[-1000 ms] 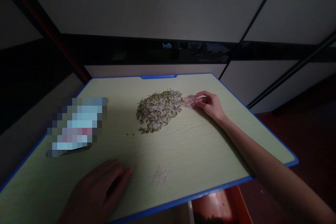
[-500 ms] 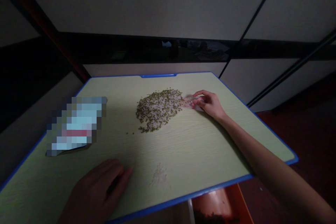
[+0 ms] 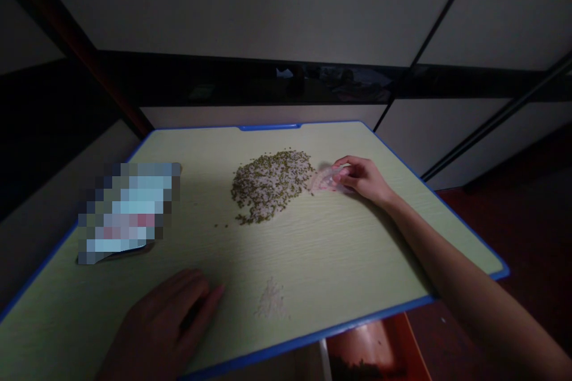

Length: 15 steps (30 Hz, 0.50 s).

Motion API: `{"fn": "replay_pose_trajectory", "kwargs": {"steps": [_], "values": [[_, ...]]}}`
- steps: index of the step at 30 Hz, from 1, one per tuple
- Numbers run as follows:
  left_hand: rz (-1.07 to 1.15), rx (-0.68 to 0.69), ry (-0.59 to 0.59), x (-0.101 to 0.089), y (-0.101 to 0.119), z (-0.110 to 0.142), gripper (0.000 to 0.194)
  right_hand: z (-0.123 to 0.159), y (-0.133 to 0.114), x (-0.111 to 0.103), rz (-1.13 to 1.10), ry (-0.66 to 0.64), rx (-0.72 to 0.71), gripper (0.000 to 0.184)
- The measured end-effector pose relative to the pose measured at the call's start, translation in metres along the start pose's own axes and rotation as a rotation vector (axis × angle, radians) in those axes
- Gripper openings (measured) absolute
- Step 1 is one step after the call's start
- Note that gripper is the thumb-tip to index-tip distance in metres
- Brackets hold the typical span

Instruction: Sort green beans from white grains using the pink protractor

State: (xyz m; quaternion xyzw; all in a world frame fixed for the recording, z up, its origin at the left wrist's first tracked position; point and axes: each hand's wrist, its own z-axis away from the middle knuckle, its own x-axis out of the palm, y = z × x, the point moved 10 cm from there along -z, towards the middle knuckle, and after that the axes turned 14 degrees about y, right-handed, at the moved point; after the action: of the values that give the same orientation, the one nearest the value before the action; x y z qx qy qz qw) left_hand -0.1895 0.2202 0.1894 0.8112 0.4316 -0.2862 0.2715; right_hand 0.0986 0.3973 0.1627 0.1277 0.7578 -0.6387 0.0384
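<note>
A heap of mixed green beans and white rice grains [image 3: 270,183] lies in the middle of a pale green table with a blue rim [image 3: 313,339]. My right hand [image 3: 364,180] rests on the table just right of the heap, fingers curled and pinched on a small clear pinkish piece [image 3: 325,178] that touches the heap's right edge. My left hand [image 3: 163,324] lies palm down near the front edge, fingers stretched toward a small patch of white rice grains [image 3: 270,300].
A blurred-out flat object [image 3: 127,208] lies on the left side of the table. An orange container [image 3: 370,354] with dark contents stands below the table's front edge. A few stray beans [image 3: 221,226] lie left of the heap. Walls stand close behind.
My right hand has shifted slightly right, and the clear piece with it has slid a little away from the heap's edge. My left hand has stayed put.
</note>
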Motion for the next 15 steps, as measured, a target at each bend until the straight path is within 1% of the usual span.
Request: {"fn": "replay_pose_trajectory", "kwargs": {"steps": [5, 10, 15], "values": [[-0.004, 0.015, -0.024, 0.002, 0.001, 0.0, 0.038, 0.005, 0.001, 0.001, -0.011, -0.064, 0.011, 0.026], [0.0, -0.004, -0.003, -0.001, 0.001, 0.0, 0.04, 0.01, 0.002, 0.003, 0.012, -0.116, 0.011, 0.025], [0.002, -0.015, -0.001, 0.0, -0.001, 0.0, 0.041, 0.012, 0.002, 0.002, 0.017, -0.14, 0.004, 0.025]]}}
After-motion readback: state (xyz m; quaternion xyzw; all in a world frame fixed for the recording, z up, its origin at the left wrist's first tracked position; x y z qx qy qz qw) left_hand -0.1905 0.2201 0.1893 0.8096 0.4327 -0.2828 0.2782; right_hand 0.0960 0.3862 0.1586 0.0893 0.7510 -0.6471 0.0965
